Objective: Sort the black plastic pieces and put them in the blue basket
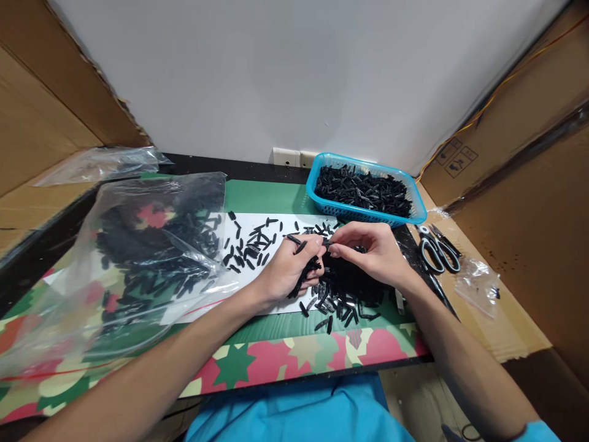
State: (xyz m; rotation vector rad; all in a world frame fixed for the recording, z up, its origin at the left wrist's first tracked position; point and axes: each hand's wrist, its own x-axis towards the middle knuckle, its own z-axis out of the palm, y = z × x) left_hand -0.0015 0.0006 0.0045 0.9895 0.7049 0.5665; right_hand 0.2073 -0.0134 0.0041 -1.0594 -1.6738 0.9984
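Left hand (292, 270) closed on a bunch of small black plastic pieces (307, 271); right hand (368, 252), at its 3 o'clock, pinches one piece with it. Loose heap beneath. Blue plastic mesh basket (317, 178) at 1 o'clock; clear plastic bag (138, 258) at 9; black-handled scissors (437, 252) at 3.

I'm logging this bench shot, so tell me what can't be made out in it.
- Head view: shape of the small black pieces, too small to tell.
- Pile under the right hand, partly covered.
- Left hand grip: how many pieces it holds, hidden by fingers.
- Bag contents, blurred by wrinkled plastic.
- Basket depth, hidden by its fill.
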